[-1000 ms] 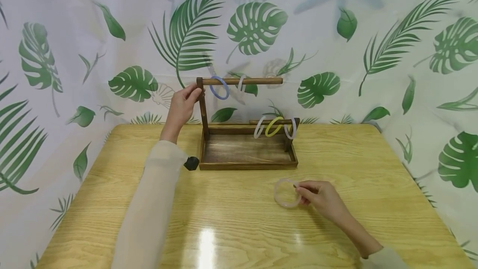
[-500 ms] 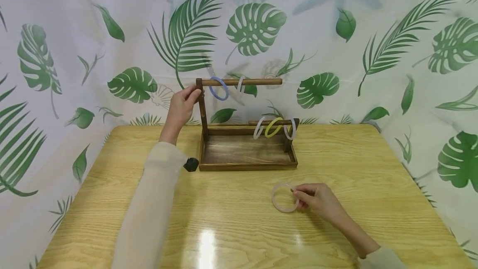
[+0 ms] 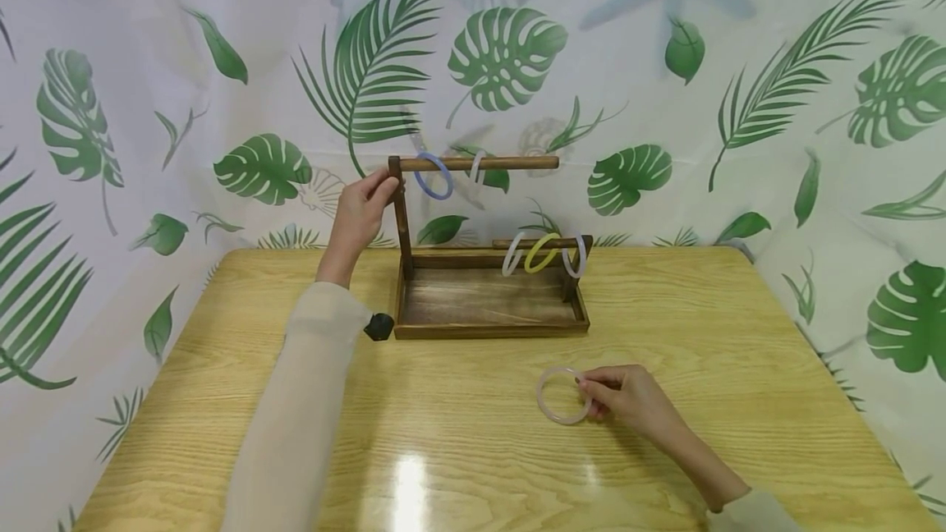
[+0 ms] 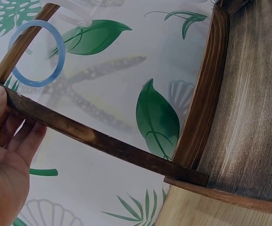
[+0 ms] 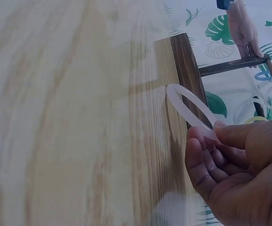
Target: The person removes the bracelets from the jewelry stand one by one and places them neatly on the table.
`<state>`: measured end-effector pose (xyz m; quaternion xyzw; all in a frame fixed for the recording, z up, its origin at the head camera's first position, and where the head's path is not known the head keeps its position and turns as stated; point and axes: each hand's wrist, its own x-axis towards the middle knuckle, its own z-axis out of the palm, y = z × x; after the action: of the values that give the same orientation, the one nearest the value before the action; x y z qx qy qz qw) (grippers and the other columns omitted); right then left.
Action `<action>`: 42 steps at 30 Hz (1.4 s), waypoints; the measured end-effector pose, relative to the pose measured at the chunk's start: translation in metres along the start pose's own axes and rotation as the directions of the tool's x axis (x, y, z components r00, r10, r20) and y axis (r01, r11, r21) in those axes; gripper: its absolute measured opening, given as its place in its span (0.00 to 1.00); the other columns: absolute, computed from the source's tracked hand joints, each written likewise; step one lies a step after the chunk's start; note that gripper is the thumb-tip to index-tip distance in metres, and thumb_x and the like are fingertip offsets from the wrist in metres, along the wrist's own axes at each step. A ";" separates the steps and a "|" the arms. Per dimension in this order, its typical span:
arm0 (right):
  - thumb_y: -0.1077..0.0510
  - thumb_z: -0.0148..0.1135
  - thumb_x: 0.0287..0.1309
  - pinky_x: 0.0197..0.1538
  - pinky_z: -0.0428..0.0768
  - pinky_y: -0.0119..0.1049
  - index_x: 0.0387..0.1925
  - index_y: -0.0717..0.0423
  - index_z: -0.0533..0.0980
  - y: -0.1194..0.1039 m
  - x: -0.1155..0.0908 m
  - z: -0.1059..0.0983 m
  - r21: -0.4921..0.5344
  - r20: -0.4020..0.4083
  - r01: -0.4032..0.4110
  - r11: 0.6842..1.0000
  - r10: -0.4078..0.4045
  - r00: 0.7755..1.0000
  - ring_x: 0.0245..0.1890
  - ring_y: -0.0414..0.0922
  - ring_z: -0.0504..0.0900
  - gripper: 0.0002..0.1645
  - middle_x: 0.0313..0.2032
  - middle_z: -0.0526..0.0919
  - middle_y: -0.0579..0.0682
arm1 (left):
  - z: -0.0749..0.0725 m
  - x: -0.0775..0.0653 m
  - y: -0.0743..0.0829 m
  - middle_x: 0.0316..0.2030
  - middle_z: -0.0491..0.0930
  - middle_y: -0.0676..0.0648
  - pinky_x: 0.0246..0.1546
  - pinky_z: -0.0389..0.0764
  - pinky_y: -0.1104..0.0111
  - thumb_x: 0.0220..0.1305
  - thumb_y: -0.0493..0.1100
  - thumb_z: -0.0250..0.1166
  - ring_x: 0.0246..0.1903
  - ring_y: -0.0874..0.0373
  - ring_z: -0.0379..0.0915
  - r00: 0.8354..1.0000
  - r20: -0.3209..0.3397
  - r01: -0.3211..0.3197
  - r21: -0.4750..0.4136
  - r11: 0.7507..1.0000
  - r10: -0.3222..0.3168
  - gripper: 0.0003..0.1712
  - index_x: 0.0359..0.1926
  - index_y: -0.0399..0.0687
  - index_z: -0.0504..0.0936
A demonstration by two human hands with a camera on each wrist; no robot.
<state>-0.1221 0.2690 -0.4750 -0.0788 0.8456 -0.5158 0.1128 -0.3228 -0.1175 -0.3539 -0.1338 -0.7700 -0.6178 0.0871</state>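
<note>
A dark wooden bangle stand (image 3: 491, 332) with a tray base stands towards the back of the table. My left hand (image 3: 360, 216) pinches the top of its tall left post (image 4: 93, 135) between thumb and fingers. From the upper bar (image 3: 528, 162) hang a blue bangle (image 3: 443, 187) and a white one (image 3: 477, 167). The short lower bar carries a white bangle (image 3: 510, 261), a yellow bangle (image 3: 541, 254) and another whitish one (image 3: 580, 261). In front of the stand, my right hand (image 3: 628, 401) pinches a pale pinkish-white bangle (image 5: 190, 113) by its edge, just over the tabletop.
The light wood table (image 3: 458, 433) reaches back to a leaf-printed cloth backdrop (image 3: 628, 89). A small black object (image 3: 379, 327) shows at the left cuff, beside the tray's front left corner.
My right hand has moved slightly down and left in the head view, carrying the pale bangle nearer the front of the table. The left hand keeps its hold on the post.
</note>
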 end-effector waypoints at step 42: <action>0.64 0.67 0.67 0.20 0.76 0.27 0.42 0.69 0.86 -0.005 0.000 0.021 -0.232 -0.163 -0.085 0.969 0.047 0.985 0.21 0.42 0.80 0.09 0.21 0.83 0.46 | 0.000 0.010 -0.024 0.58 0.82 0.35 0.64 0.78 0.63 0.81 0.44 0.56 0.60 0.44 0.79 0.999 -0.031 -0.035 0.025 0.999 0.036 0.23 0.67 0.34 0.77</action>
<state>-0.1167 0.2483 -0.4797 -0.0227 0.9098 -0.4109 0.0532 -0.3396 -0.1210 -0.3733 -0.1367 -0.7736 -0.6086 0.1117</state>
